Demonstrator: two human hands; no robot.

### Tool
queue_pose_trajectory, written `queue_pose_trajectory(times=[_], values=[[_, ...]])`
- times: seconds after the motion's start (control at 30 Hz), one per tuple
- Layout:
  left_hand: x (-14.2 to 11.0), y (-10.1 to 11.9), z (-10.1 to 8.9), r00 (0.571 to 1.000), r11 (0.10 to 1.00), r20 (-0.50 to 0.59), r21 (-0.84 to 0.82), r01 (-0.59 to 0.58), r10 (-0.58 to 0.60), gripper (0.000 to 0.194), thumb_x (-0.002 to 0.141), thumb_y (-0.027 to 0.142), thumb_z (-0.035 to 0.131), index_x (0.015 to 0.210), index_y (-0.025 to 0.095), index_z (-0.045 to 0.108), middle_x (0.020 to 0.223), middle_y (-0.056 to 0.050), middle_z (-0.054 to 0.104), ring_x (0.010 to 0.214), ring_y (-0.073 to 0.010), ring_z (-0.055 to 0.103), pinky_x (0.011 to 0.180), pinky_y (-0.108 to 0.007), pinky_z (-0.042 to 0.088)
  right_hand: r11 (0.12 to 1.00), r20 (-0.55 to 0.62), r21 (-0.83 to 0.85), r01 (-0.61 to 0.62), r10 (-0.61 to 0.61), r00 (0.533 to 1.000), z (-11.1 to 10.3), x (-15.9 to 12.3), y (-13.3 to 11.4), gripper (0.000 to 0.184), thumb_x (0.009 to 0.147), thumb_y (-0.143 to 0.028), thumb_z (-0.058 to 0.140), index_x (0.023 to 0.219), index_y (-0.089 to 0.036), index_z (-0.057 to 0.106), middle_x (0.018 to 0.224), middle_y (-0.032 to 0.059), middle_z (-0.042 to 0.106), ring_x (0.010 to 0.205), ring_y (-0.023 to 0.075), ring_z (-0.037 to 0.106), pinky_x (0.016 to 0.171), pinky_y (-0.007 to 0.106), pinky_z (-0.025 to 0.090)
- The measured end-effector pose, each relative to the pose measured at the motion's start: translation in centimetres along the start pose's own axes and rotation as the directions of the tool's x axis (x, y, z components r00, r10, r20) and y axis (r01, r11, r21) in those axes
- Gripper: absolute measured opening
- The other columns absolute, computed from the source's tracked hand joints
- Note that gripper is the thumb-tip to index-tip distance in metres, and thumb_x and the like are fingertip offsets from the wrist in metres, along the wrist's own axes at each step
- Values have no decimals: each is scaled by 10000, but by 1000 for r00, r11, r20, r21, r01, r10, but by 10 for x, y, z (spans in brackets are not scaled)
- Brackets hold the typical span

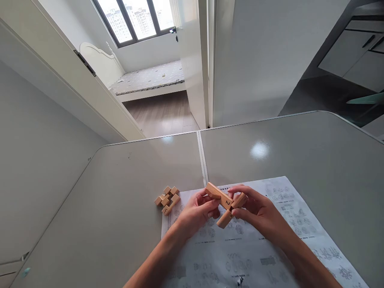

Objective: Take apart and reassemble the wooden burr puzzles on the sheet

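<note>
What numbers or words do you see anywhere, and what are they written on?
"2": on the wooden puzzle bar held up over the paper.
One numeral on the interlocked wooden block cluster on the table: perhaps "3" or "5", too blurred to be sure.
Printed captions on the paper sheet: too small and blurred to read.

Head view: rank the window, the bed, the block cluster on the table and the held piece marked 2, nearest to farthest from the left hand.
1. Piece marked 2: immediately right of the left hand.
2. Block cluster: to its left.
3. Bed: far ahead, leftward.
4. Window: beyond the bed.
</note>
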State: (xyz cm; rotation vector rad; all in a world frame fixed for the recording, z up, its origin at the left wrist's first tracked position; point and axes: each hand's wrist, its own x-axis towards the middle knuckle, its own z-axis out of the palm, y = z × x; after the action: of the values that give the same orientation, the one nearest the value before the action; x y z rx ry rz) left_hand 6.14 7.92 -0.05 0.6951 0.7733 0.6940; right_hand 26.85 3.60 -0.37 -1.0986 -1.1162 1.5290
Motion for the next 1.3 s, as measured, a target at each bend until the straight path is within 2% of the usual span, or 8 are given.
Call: queue_pose_trajectory(times=[0.1, 0.17, 0.3, 0.6, 0.87, 1.03, 1.23, 1.3], values=[[0, 0, -1, 1000, 1000, 4, -12, 7, -7, 399, 751, 409, 947, 928, 131, 721, 747, 16, 549, 641, -86, 435, 616, -249, 339, 998, 7, 2, 56, -56, 998, 0, 1, -1, 282, 869, -398, 866, 1119, -304, 776, 1254, 57, 647, 858, 176, 665, 769, 310, 617], [1, -1, -2, 1000, 1000, 7, -12, 16, -16, 394, 755, 407, 945, 926, 131, 722, 746, 15, 549, 644, -88, 432, 609, -246, 330, 998, 26, 6, 67, -67, 997, -1, 2, -2, 228, 882, -395, 853, 1073, -293, 780, 1308, 65, 631, 888, 184, 676, 795, 321, 621], [2, -3, -5, 999, 1000, 49, -19, 23, -22, 372, 779, 400, 931, 923, 134, 714, 753, 10, 555, 628, -83, 423, 599, -246, 320, 998, 68, 17, 58, -59, 996, -1, 2, -4, 145, 898, -384, 837, 957, -269, 769, 1263, 61, 655, 913, 202, 698, 835, 345, 625], [2, 2, -5, 991, 998, 117, 2, 68, -68, 355, 781, 397, 927, 905, 138, 718, 746, 11, 553, 610, -75, 400, 604, -250, 315, 999, 103, -9, 45, -44, 994, -6, 0, -7, 171, 905, -398, 833, 906, -241, 767, 1182, 75, 676, 964, 226, 701, 861, 353, 616], [2, 1, -7, 981, 991, 145, 54, 124, -131, 382, 738, 366, 949, 930, 131, 716, 771, -1, 569, 629, -83, 440, 587, -229, 321, 1000, 219, 12, 20, -22, 975, -4, 0, -13, 150, 950, -392, 791, 986, -256, 741, 1107, 57, 636, 963, 217, 697, 827, 331, 606], [2, 2, -5, 983, 992, 132, 50, 118, -124, 375, 729, 368, 953, 917, 135, 727, 770, -5, 600, 629, -85, 460, 582, -221, 325, 1000, 181, 5, 25, -26, 983, -3, 0, -13, 220, 934, -443, 795, 1011, -244, 742, 1214, 81, 625, 943, 217, 699, 835, 352, 619], [1, 0, -7, 981, 990, 134, 21, 139, -140, 404, 723, 366, 954, 987, 145, 744, 871, -42, 668, 714, -124, 567, 630, -223, 388, 1000, 105, -5, 22, -21, 994, -4, -1, -10, 280, 966, -510, 734, 1007, -235, 760, 1211, 98, 655, 795, 174, 669, 717, 316, 612], [0, -1, -9, 978, 989, 144, 26, 148, -150, 384, 732, 352, 951, 975, 141, 741, 873, -41, 661, 710, -117, 553, 639, -222, 394, 999, 97, -13, 32, -30, 995, -4, -1, -9, 282, 964, -511, 736, 983, -232, 770, 1207, 101, 655, 832, 189, 679, 736, 320, 612]])
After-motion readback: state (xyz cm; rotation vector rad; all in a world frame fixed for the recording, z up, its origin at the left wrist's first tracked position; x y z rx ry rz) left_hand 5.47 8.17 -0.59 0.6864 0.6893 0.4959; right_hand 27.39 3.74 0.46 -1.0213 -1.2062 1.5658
